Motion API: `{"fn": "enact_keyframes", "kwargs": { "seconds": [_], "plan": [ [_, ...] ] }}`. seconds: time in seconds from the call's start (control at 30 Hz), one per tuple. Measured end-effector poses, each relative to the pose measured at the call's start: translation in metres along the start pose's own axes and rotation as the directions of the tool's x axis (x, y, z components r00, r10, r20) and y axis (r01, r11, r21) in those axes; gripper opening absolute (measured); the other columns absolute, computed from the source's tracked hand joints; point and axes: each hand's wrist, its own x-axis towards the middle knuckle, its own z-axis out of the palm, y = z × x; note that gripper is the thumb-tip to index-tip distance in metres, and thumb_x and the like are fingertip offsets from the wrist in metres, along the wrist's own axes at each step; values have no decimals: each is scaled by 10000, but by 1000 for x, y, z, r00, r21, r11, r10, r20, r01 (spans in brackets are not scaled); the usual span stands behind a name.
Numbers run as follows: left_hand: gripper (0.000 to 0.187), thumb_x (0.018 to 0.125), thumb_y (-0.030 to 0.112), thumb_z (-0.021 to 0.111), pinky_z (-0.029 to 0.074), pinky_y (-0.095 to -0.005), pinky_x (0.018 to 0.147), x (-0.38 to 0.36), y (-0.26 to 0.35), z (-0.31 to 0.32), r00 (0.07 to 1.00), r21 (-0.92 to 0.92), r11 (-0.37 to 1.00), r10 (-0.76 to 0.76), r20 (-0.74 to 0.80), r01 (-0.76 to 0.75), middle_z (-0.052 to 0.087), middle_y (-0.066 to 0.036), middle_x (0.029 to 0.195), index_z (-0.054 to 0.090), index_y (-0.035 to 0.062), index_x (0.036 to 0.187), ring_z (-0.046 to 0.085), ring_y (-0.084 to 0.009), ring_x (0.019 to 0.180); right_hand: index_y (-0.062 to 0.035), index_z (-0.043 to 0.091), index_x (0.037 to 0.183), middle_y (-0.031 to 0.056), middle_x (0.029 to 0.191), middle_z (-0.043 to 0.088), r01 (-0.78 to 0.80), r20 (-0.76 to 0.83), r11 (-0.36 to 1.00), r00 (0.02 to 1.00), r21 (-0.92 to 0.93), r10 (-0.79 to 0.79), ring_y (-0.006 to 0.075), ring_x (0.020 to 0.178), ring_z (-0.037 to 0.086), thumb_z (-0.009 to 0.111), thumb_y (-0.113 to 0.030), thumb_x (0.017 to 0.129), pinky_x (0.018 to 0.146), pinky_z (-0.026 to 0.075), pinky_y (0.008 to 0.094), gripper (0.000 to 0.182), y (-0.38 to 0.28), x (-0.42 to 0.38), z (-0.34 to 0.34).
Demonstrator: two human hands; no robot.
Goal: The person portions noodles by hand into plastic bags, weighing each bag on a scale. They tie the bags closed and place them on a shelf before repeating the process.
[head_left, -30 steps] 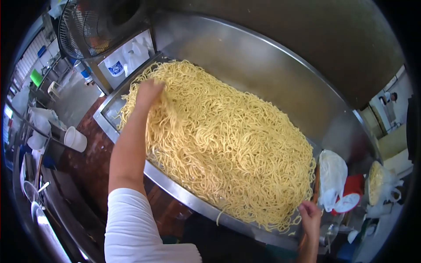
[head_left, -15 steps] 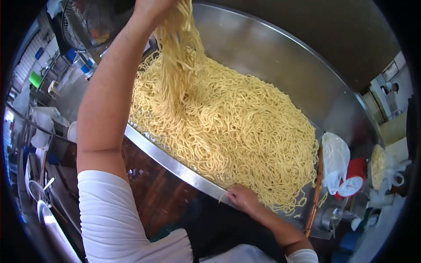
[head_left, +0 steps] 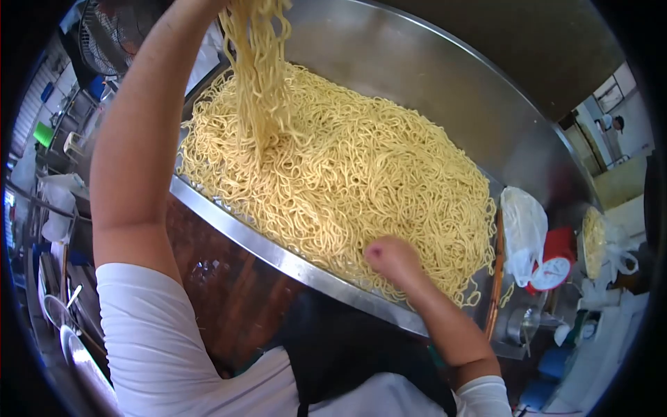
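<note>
We had the left forearm [head_left: 142,125] raised steeply at the far left end of the broad metal tray, with a long skein of noodles [head_left: 260,76] hanging beneath it. The height seemed meant to let the strands drop under their own weight and loosen from one another. The left hand lay beyond the top edge of the view, so we could not tell how its fingers gripped, though the hanging strands suggested that they were closed on something.

Our right hand [head_left: 394,256] was at the near side of the noodle heap [head_left: 389,167], fingers curled in together like a loose fist, none spread; whether it pinched a strand or touched the heap, we could not tell. It perhaps served to keep us balanced as the other arm reached.

The heap lay in the tray, inside the raised near rim [head_left: 278,257] and against the tall metal back wall [head_left: 417,62], which probably kept strands from slipping off. The noodles were pale yellow, round and slightly glossy, looped and knotted in the heap but wavy where they hung (rather like damp yarn). The back wall was smooth and dully reflective. By the right end stood a slim brown pole [head_left: 496,278], a crumpled, translucent plastic bag [head_left: 522,233] and a boxy red scale [head_left: 561,243] with a round pale dial.
</note>
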Motion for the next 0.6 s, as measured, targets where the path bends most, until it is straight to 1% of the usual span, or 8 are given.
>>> {"fn": "enact_keyframes", "kwargs": {
  "seconds": [0.07, 0.1, 0.23, 0.27, 0.37, 0.47, 0.53, 0.6],
  "plan": [
    [269, 834, 277, 616, 458, -303, 553, -17, -29, 10, 973, -85, 981, -157, 169, 173, 600, -43, 655, 626, 22, 748, 561, -133, 592, -112, 706, 820, 128, 862, 683, -19, 193, 1000, 981, -4, 20, 329, 828, 655, 614, -309, 810, 713, 518, 452, 217, -18, 4, 41],
    [263, 834, 292, 634, 463, -299, 554, -33, -38, 13, 972, 48, 987, -162, 168, 156, 604, -35, 652, 626, 46, 741, 567, -121, 601, -104, 707, 812, 139, 825, 681, -46, 216, 997, 975, -69, 60, 336, 792, 658, 611, -329, 801, 699, 518, 464, 245, -26, 6, 56],
    [323, 882, 362, 628, 397, -261, 551, -106, -72, 31, 890, 272, 941, -292, 350, 201, 555, 28, 705, 656, 46, 946, 481, -80, 606, -55, 702, 813, 189, 817, 684, 19, 127, 995, 992, -94, -7, 365, 765, 673, 567, -314, 813, 665, 529, 491, 292, -24, 14, 89],
    [358, 839, 385, 646, 419, -301, 508, -130, -65, 37, 903, 204, 946, -306, 300, 253, 577, -20, 672, 653, 27, 856, 523, -130, 561, -36, 696, 807, 201, 811, 682, 10, 154, 997, 988, -76, 2, 373, 772, 676, 559, -289, 808, 668, 529, 500, 288, -20, 16, 90],
    [329, 840, 348, 685, 374, -274, 465, -182, -95, 32, 810, 254, 862, -501, 303, 438, 534, 7, 657, 635, 39, 941, 472, -100, 522, -45, 698, 801, 198, 818, 683, -72, 125, 995, 989, -69, 80, 377, 787, 679, 548, -250, 798, 661, 526, 508, 253, -7, 6, 87],
    [298, 854, 291, 683, 391, -235, 557, -231, -151, 32, 810, 45, 813, -582, 75, 580, 571, 12, 724, 634, 20, 967, 502, -87, 617, -45, 690, 816, 199, 841, 680, -58, 160, 996, 985, -72, 69, 383, 799, 670, 522, -245, 832, 678, 519, 504, 262, -3, -15, 66],
    [284, 866, 270, 678, 403, -226, 595, -236, -119, 32, 713, -56, 718, -673, 198, 694, 592, 27, 750, 646, 18, 993, 514, -76, 657, -34, 666, 836, 200, 858, 669, -22, 173, 993, 985, 112, 3, 382, 817, 656, 499, -252, 876, 704, 507, 496, 277, 6, -26, 54],
    [275, 869, 254, 676, 406, -227, 595, -247, -125, 34, 725, -9, 745, -646, 237, 667, 597, 29, 757, 649, 15, 1002, 513, -74, 656, -27, 632, 872, 195, 854, 652, -20, 137, 985, 991, 172, -4, 371, 816, 639, 503, -288, 916, 719, 500, 467, 294, 21, -41, 46]
  ]
}}
